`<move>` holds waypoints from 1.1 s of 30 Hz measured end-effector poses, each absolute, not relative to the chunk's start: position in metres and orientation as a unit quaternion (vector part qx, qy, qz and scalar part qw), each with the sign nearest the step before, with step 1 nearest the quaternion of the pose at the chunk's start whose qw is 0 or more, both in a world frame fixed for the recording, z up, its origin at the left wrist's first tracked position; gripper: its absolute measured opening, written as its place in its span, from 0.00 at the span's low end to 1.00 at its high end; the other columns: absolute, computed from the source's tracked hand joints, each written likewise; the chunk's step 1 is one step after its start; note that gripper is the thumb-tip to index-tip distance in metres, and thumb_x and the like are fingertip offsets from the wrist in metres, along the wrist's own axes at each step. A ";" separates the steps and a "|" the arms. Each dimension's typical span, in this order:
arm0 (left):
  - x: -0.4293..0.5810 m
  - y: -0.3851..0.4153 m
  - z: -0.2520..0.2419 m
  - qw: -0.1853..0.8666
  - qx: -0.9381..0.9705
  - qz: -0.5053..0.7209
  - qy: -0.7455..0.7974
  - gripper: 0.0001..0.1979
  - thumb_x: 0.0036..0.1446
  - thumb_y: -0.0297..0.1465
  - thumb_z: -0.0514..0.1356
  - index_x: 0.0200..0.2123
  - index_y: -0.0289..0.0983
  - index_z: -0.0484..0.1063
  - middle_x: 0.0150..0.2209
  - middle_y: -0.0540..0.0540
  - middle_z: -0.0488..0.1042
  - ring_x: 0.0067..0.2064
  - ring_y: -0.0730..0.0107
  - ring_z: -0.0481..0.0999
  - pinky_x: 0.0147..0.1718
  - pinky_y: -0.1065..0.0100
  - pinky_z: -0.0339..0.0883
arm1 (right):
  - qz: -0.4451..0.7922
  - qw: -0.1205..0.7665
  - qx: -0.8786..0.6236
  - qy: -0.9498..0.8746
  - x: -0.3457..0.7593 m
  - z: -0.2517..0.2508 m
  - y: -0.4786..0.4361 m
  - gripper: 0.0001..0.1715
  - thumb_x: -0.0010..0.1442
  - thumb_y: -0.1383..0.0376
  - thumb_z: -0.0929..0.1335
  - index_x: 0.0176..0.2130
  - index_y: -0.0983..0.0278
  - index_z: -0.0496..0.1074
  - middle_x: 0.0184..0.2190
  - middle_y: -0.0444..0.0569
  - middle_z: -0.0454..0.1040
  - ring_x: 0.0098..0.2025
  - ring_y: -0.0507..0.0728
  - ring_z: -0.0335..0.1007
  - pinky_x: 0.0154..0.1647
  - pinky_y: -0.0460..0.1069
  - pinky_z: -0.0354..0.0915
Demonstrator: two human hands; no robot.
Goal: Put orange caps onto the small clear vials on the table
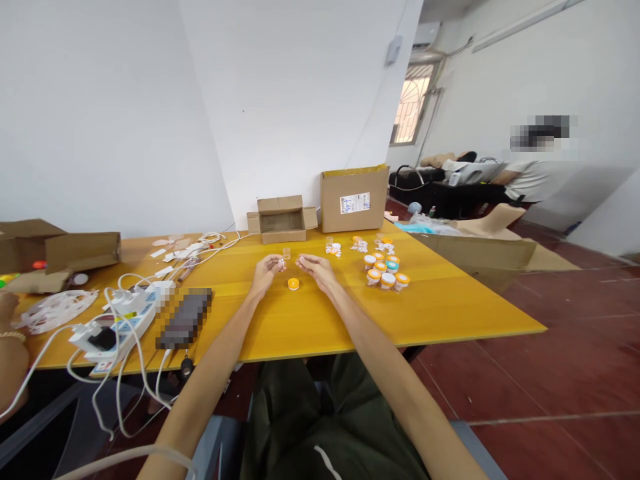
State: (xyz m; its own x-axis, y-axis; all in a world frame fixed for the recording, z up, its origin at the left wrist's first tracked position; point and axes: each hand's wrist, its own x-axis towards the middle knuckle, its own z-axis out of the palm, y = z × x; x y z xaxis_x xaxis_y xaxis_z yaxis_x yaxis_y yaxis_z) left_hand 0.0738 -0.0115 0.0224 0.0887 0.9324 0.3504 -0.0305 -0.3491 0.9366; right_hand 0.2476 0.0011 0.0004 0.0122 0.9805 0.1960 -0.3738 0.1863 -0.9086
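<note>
My left hand [267, 273] is closed over the table, with small white pieces [281, 264] showing at its fingertips. Just across from it, my right hand [319, 269] has its thumb and fingers pinched together. A tiny pale thing may be between them, but it is too small to make out. A small clear jar [287, 253] stands behind and between both hands. Nearer to me lies an orange screw lid [293, 285]. Farther right are piles of small white pieces [359, 246] and a cluster of lidded jars [387, 281] with orange, white and teal lids.
An open cardboard box [283, 233] and a taller closed carton [355, 203] stand at the back. Left are a power strip [145, 320] with tangled white cables and a pixelated dark device [185, 319]. Another person's arm [11, 360] is at far left; a person [535, 177] sits far right.
</note>
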 end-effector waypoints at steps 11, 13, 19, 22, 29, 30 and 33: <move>0.080 -0.022 0.032 0.431 0.593 0.567 0.375 0.14 0.40 0.36 0.71 0.30 0.37 0.75 0.33 0.46 0.80 0.38 0.65 0.78 0.45 0.62 0.71 | 0.469 0.563 -0.407 -0.546 0.239 0.012 -0.013 0.30 0.44 0.39 0.71 0.21 0.63 0.71 0.18 0.45 0.72 0.18 0.52 0.67 0.19 0.46 0.62; 0.082 -0.024 0.032 0.439 0.594 0.565 0.368 0.15 0.39 0.36 0.71 0.30 0.37 0.75 0.33 0.46 0.80 0.38 0.65 0.78 0.45 0.62 0.71 | 0.464 0.559 -0.403 -0.556 0.237 0.013 -0.014 0.28 0.44 0.40 0.71 0.22 0.62 0.70 0.18 0.45 0.72 0.18 0.52 0.67 0.18 0.46 0.61; 0.086 -0.027 0.034 0.455 0.604 0.552 0.351 0.18 0.38 0.38 0.72 0.33 0.37 0.75 0.33 0.46 0.79 0.36 0.65 0.78 0.40 0.62 0.71 | 0.431 0.576 -0.389 -0.576 0.236 0.016 -0.016 0.25 0.45 0.42 0.71 0.27 0.60 0.70 0.17 0.40 0.70 0.17 0.51 0.64 0.17 0.45 0.59; 0.085 -0.027 0.034 0.454 0.610 0.547 0.351 0.17 0.39 0.39 0.71 0.32 0.37 0.76 0.32 0.46 0.79 0.33 0.65 0.78 0.38 0.62 0.71 | 0.410 0.586 -0.376 -0.589 0.235 0.018 -0.018 0.27 0.48 0.40 0.69 0.24 0.60 0.69 0.16 0.40 0.68 0.17 0.50 0.63 0.19 0.46 0.60; 0.083 -0.025 0.032 0.442 0.602 0.556 0.364 0.17 0.39 0.41 0.72 0.31 0.37 0.77 0.31 0.47 0.79 0.29 0.68 0.76 0.34 0.64 0.72 | 0.463 0.569 -0.357 -0.578 0.235 0.018 -0.020 0.29 0.45 0.39 0.70 0.24 0.62 0.72 0.18 0.42 0.70 0.20 0.51 0.65 0.21 0.46 0.62; 0.083 -0.025 0.032 0.440 0.601 0.558 0.365 0.17 0.39 0.41 0.72 0.31 0.37 0.77 0.31 0.47 0.79 0.28 0.69 0.76 0.33 0.64 0.72 | 0.476 0.568 -0.349 -0.573 0.235 0.018 -0.020 0.28 0.44 0.40 0.71 0.25 0.62 0.73 0.19 0.43 0.71 0.21 0.51 0.66 0.23 0.46 0.63; 0.083 -0.025 0.032 0.425 0.599 0.569 0.370 0.17 0.41 0.43 0.71 0.31 0.37 0.78 0.32 0.47 0.79 0.28 0.70 0.75 0.32 0.65 0.71 | 0.508 0.564 -0.324 -0.565 0.235 0.018 -0.020 0.27 0.41 0.44 0.75 0.30 0.62 0.78 0.24 0.44 0.75 0.26 0.52 0.69 0.27 0.47 0.67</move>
State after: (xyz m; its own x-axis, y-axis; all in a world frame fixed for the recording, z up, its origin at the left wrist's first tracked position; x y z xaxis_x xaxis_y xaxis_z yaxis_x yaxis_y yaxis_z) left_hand 0.0829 -0.0245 0.0321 0.0786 0.9273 0.3659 -0.0405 -0.3638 0.9306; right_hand 0.2353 -0.0197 0.0182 -0.1543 0.9389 0.3075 -0.2060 0.2738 -0.9394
